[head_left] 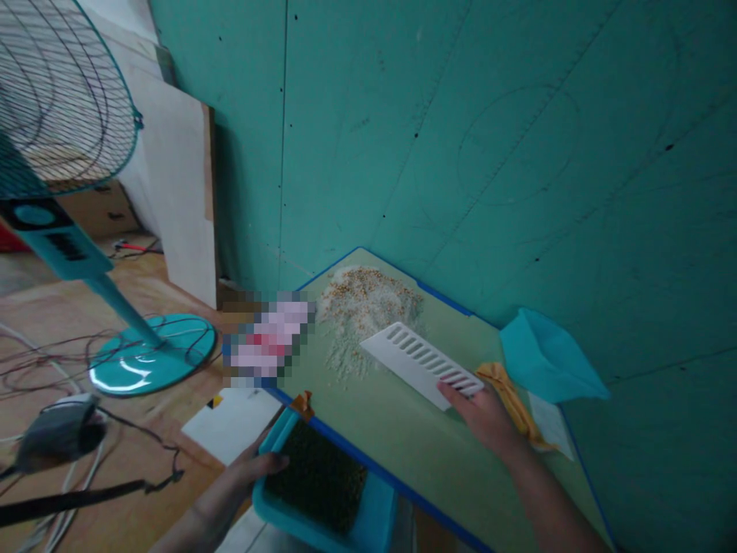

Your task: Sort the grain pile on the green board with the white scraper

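Note:
My right hand (482, 415) grips the near end of a flat white slotted plastic piece (411, 365) above the tabletop. Its far end is beside a heap of white grains mixed with yellow kernels (368, 303), which spreads loosely over the table. My left hand (253, 468) holds the left rim of a blue plastic tub (383, 511), its thumb over the edge. Dark, fine-grained material (316, 476) lies in the tub, which sits below the table's front edge and partly under it.
The pale green table (397, 453) has blue edging and stands against a green wall (368, 130). A blue pouch-like item (550, 353) and a yellow-brown cloth (510, 403) lie at right. On the left are a standing fan (132, 322), loose cables and a pixelated pink packet (276, 334).

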Tool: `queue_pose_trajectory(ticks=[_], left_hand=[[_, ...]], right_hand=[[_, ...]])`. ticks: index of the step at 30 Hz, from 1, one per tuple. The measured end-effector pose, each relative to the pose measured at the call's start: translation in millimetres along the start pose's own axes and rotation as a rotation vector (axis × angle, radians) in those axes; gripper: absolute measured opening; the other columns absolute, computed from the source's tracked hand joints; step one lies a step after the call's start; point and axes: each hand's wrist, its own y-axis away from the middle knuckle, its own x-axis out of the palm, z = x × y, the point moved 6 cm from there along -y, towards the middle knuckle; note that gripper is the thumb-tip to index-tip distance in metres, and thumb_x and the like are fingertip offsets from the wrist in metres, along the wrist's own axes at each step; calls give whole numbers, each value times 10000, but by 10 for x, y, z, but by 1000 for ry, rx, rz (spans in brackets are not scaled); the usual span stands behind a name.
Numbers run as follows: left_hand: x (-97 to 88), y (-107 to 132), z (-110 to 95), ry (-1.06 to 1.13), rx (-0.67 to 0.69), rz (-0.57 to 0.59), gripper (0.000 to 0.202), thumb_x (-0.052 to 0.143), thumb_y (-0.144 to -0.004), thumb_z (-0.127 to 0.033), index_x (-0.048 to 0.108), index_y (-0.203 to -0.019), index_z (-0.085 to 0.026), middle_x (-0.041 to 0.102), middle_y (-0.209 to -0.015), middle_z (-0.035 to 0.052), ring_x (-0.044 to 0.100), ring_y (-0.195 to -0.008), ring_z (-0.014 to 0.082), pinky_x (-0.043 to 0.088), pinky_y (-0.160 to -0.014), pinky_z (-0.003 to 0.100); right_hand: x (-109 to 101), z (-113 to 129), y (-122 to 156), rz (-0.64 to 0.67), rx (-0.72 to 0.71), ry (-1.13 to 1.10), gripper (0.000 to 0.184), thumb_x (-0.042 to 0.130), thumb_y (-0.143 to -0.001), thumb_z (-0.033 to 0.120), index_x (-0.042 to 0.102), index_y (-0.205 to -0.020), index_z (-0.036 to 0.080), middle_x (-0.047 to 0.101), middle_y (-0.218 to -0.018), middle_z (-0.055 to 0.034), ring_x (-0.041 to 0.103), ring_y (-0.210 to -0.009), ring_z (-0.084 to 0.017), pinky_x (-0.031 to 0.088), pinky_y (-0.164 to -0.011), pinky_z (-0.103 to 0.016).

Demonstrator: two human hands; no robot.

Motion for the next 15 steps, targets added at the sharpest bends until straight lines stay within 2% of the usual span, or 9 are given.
queue_pose_trajectory(ticks=[5,7,11,15], left_hand=[[-12,1,24,48,-16,29,372,644,-596,-252,701,-963,-233,775,-869,10,613,-987,332,442,-870,382],[-10,12,21,76,-22,33,394,652,-587,-259,696,-978,-230,771,-895,21,596,-1016,342,443,-873,398],[-64,16,9,-1,13,-10,476,660,-577,-303,675,-1043,-206,767,-907,48,578,-1042,359,426,-896,410],[-68,-16,27,-8,18,3,523,654,-581,-302,649,-1090,-183,759,-942,69,576,-1046,364,442,-883,414]], right_hand=[[78,57,-191,57,-19,-25,299,516,-784,401,643,-871,145,687,-849,-80,615,-891,-239,458,-812,-347],[110,101,-217,97,-38,-47,279,521,-785,386,641,-870,149,685,-848,-72,617,-886,-232,454,-820,-345],[127,145,-161,159,-44,-74,241,528,-788,373,632,-835,160,678,-783,-52,615,-880,-225,463,-804,-334],[63,142,-102,119,-44,-53,250,528,-789,375,642,-850,161,687,-830,-59,620,-864,-219,472,-784,-323]])
